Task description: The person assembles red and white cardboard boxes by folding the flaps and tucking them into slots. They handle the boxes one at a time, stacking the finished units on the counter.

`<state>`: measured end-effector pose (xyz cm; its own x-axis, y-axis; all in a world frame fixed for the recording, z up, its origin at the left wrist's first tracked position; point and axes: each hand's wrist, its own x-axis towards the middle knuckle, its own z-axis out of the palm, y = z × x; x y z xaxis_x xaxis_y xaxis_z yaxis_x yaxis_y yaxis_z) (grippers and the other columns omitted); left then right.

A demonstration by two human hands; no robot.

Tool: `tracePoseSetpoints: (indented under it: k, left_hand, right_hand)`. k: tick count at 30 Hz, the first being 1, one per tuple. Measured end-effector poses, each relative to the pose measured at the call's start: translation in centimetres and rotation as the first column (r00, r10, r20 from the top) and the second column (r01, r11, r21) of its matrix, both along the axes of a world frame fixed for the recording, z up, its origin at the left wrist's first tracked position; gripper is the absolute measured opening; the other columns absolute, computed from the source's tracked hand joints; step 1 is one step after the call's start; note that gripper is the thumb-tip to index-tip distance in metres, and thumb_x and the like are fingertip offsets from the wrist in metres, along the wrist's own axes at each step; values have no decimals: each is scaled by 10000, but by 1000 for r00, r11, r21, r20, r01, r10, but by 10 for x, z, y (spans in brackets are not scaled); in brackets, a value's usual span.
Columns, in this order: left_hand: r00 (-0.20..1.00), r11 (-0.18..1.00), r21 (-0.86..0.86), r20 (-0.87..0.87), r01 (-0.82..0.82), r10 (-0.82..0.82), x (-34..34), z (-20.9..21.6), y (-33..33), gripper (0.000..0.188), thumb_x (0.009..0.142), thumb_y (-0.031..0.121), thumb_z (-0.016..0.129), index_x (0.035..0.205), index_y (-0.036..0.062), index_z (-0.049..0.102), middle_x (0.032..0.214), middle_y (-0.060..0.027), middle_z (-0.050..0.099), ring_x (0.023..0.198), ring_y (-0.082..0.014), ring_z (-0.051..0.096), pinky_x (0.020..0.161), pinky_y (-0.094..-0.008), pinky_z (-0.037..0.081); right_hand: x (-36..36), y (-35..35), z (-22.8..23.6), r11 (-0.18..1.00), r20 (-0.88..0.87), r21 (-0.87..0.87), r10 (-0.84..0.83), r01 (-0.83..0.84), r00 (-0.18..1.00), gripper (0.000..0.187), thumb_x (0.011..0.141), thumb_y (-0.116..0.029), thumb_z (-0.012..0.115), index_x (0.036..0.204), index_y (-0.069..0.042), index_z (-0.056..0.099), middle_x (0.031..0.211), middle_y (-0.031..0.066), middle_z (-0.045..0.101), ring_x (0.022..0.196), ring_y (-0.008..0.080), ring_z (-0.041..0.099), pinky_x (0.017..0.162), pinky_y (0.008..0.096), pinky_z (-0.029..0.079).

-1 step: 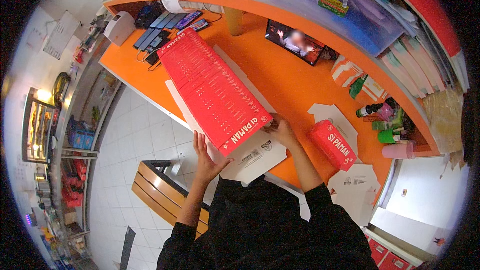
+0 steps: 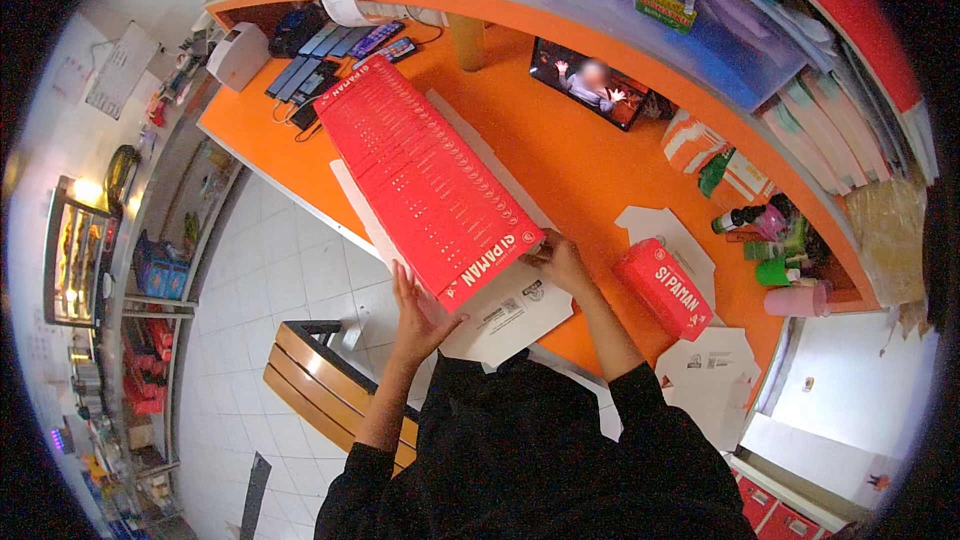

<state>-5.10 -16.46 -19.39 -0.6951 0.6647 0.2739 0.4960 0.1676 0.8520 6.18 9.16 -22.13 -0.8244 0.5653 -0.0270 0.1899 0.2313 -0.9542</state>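
A long row of red folded cardboard boxes [image 2: 420, 180], packed one behind another with white lettering, lies slantwise on the orange counter [image 2: 500, 90]. White flat cardboard blanks [image 2: 505, 325] stick out beneath its near end. My left hand [image 2: 420, 325] is at the near left corner of the row, fingers stretched along its side and thumb spread toward the near end. At the near right corner, my right hand [image 2: 562, 265] has its fingers curled against the edge of the boxes; its fingertips are partly hidden. A single red box [image 2: 662, 290] rests on another white blank to the right.
Several phones [image 2: 310, 70] and a white device [image 2: 240, 55] stand at the far left of the counter. A tablet [image 2: 588, 85] leans at the back. A pink cup [image 2: 797, 300] stands at the right edge. A slatted wooden bench [image 2: 310, 380] is below on the left.
The fingers of my left hand have shifted very slightly against the side of the row. The boxes and my right hand look almost the same.
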Motion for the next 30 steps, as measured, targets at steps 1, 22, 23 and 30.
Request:
tracePoseSetpoints:
  k: [1,22,23,30]
  left_hand:
    - [1000,996,-93,-5,7,-7,0,-3,-1,1217,609,337,833,1425,35,-18,1443,-272,120,1287,-426,304,994,-479,374]
    - [996,843,-537,53,-35,75,-15,-5,-1,1144,686,318,762,1416,35,-72,1384,-244,330,1161,-402,466,866,-470,472]
    - [999,923,-383,-44,-39,24,-11,-3,-6,1164,657,342,785,1423,46,-40,1398,-244,305,1203,-402,425,913,-473,443]
    - [909,981,-195,-406,13,-93,-17,53,-1,900,580,356,837,1324,69,420,1394,-180,351,1300,-388,314,1034,-476,332]
  right_hand:
    - [0,1,-4,999,44,40,23,-25,999,348,757,-51,678,1091,-21,584,942,75,651,808,131,614,702,272,499]
    - [-27,49,-14,750,212,610,159,-257,964,522,636,-162,757,1129,-105,595,1189,81,561,1053,300,516,921,395,408]
    - [-22,52,-13,801,132,541,220,-256,967,555,640,-170,764,1160,-110,581,1214,79,550,1087,292,506,938,389,404]
    - [-19,55,85,756,59,423,527,-499,848,658,654,-211,768,1265,-163,530,1330,81,477,1220,247,452,1000,355,386]
